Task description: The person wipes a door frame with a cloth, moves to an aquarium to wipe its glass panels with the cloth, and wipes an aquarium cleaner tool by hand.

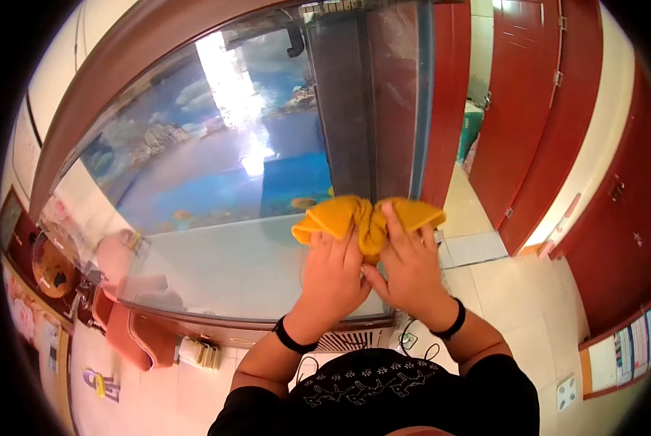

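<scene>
A yellow cloth [338, 217] lies bunched against the front glass of a large fish tank [216, 258], near its right end. My left hand [333, 276] grips the left half of the cloth, its fingers pointing up over the fabric. On the right half, my right hand [415, 272] holds the cloth with its index finger stretched along it. The thumbs come close together below the cloth. Behind the glass shows a blue underwater backdrop [289, 163] with rocks and bright reflections. Both wrists wear black bands.
A red door [511, 94] stands open to the right of the tank, with a green box [469, 131] behind it. An orange-pink chair [140, 338] stands at the lower left. Cables [409, 340] lie below the tank. A shelf of books [634, 338] is at the lower right.
</scene>
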`<state>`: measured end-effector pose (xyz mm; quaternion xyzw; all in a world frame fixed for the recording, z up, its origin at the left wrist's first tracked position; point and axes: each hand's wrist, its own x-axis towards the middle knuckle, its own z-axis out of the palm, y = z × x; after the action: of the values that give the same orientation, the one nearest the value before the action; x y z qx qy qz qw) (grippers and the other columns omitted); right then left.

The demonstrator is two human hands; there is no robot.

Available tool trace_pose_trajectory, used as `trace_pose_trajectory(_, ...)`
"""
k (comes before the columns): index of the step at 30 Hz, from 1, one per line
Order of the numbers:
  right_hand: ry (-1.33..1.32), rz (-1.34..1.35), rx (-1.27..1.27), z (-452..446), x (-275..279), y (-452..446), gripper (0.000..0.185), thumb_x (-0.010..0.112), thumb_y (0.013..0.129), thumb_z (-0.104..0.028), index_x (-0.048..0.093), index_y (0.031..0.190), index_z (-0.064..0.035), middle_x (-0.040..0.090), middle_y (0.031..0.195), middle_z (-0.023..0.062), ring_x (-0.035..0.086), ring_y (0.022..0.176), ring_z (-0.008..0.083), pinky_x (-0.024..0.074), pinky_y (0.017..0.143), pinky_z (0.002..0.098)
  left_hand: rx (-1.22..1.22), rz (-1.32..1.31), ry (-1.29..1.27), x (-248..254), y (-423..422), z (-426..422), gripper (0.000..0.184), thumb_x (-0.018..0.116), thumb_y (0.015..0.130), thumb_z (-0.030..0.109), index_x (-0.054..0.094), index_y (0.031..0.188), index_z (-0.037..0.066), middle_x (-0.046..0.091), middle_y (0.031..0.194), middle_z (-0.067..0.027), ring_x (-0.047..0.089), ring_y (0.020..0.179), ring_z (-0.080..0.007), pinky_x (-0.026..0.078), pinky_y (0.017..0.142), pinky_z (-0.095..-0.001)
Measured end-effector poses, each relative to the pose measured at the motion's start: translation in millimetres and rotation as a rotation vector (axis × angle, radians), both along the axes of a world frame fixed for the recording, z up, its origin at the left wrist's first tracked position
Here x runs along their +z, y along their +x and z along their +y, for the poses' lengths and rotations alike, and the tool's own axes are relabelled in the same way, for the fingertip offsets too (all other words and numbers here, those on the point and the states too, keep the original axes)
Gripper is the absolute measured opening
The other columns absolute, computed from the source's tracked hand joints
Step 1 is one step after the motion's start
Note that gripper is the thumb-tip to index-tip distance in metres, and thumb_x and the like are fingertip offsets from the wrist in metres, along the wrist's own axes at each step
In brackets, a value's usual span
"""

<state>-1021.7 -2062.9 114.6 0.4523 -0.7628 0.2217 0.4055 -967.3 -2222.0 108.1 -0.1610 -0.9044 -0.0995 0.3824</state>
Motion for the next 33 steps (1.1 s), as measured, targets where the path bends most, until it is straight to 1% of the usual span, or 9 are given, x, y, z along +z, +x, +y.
trace_pose_trajectory(1, -0.005, -0.002, 0.023, 4.2, -2.7, -4.5, 0.047, 0.064, 0.083, -0.036, 0.061, 0.108, 0.0039, 0.034, 0.15, 0.0192, 0.05, 0.121, 0.0329, 0.028, 0.104, 0.0515, 0.005, 0.067, -0.011, -4.1, -1.2, 5.3, 0.073, 0.068, 0.074, 0.015, 0.035, 0.133, -0.013, 0.041, 0.134, -0.0318, 0.04, 0.126, -0.0494, 0.024, 0.105, -0.0662)
trace_pose_trajectory(4, 0.034, -0.035, 0.114, 13.9, -1.8, -8.6, 0.047, 0.062, 0.084, -0.032, 0.062, 0.11, 0.0063, 0.036, 0.148, 0.0205, 0.047, 0.125, 0.0333, 0.0253, 0.105, 0.0536, 0.051, 0.087, -0.031, 1.2, -3.7, 13.7, 0.076, 0.068, 0.076, 0.016, 0.032, 0.137, -0.012, 0.039, 0.136, -0.0335, 0.038, 0.128, -0.05, 0.023, 0.106, -0.0654)
trace_pose_trajectory(7, -0.019, 0.013, 0.17, 19.5, 30.6, -21.1, 0.038, 0.062, 0.083, -0.032, 0.065, 0.096, 0.0036, 0.043, 0.145, 0.0192, 0.056, 0.116, 0.0292, 0.0221, 0.106, 0.051, 0.084, 0.149, -0.025, 36.2, -8.5, 22.0, 0.069, 0.069, 0.073, 0.015, 0.039, 0.128, -0.013, 0.046, 0.134, -0.03, 0.048, 0.119, -0.0467, 0.029, 0.104, -0.0626)
trace_pose_trajectory(10, -0.088, 0.123, 0.203, 18.1, 58.1, -29.6, 0.035, 0.062, 0.084, -0.032, 0.065, 0.09, 0.0022, 0.044, 0.145, 0.019, 0.057, 0.114, 0.0283, 0.0196, 0.107, 0.0495, 0.081, 0.295, 0.002, 64.2, -16.9, 28.6, 0.065, 0.068, 0.074, 0.016, 0.04, 0.126, -0.012, 0.044, 0.136, -0.031, 0.048, 0.119, -0.0467, 0.027, 0.105, -0.065)
trace_pose_trajectory(19, 0.021, 0.037, 0.261, 19.4, 9.7, -24.5, 0.025, 0.061, 0.083, -0.025, 0.069, 0.09, -0.0031, 0.048, 0.144, 0.0118, 0.057, 0.116, 0.0197, 0.0207, 0.105, 0.0432, 0.263, 0.087, 0.049, -1.5, 4.1, 35.5, 0.064, 0.068, 0.075, 0.018, 0.042, 0.124, -0.013, 0.047, 0.131, -0.0302, 0.048, 0.119, -0.049, 0.03, 0.104, -0.0653)
trace_pose_trajectory(24, -0.054, 0.037, 0.339, 16.0, 8.7, -25.1, 0.021, 0.063, 0.08, -0.021, 0.069, 0.087, -0.0025, 0.051, 0.14, 0.0147, 0.06, 0.109, 0.0222, 0.0238, 0.104, 0.0417, 0.347, 0.107, 0.076, -3.8, 5.0, 47.2, 0.056, 0.066, 0.076, 0.017, 0.046, 0.119, -0.012, 0.047, 0.13, -0.0301, 0.049, 0.116, -0.0492, 0.032, 0.106, -0.0615)
trace_pose_trajectory(26, -0.008, -0.033, 0.349, 16.6, 7.2, -27.3, 0.028, 0.057, 0.087, -0.025, 0.069, 0.098, -0.0028, 0.054, 0.138, 0.0098, 0.059, 0.111, 0.0185, 0.027, 0.102, 0.0385, 0.306, 0.137, 0.078, -2.4, 4.5, 45.5, 0.055, 0.066, 0.076, 0.017, 0.046, 0.119, -0.012, 0.046, 0.131, -0.0304, 0.049, 0.117, -0.0492, 0.031, 0.106, -0.0617)
trace_pose_trajectory(30, -0.062, -0.079, 0.416, 12.3, 1.6, -23.5, 0.021, 0.056, 0.084, -0.018, 0.067, 0.089, -0.0007, 0.055, 0.136, 0.0103, 0.059, 0.11, 0.0203, 0.0312, 0.1, 0.0385, 0.318, 0.067, 0.056, -10.2, 11.3, 39.6, 0.058, 0.067, 0.075, 0.018, 0.045, 0.119, -0.012, 0.044, 0.131, -0.0306, 0.045, 0.121, -0.0484, 0.031, 0.106, -0.0626)
trace_pose_trajectory(33, -0.078, -0.042, 0.423, 13.2, -9.4, -31.6, 0.02, 0.056, 0.083, -0.014, 0.068, 0.091, -0.0013, 0.056, 0.135, 0.01, 0.06, 0.107, 0.0209, 0.032, 0.099, 0.0379, 0.266, 0.053, 0.048, -18.2, 12.7, 28.2, 0.063, 0.071, 0.074, 0.021, 0.044, 0.122, -0.01, 0.042, 0.132, -0.0306, 0.041, 0.123, -0.0493, 0.03, 0.106, -0.0629)
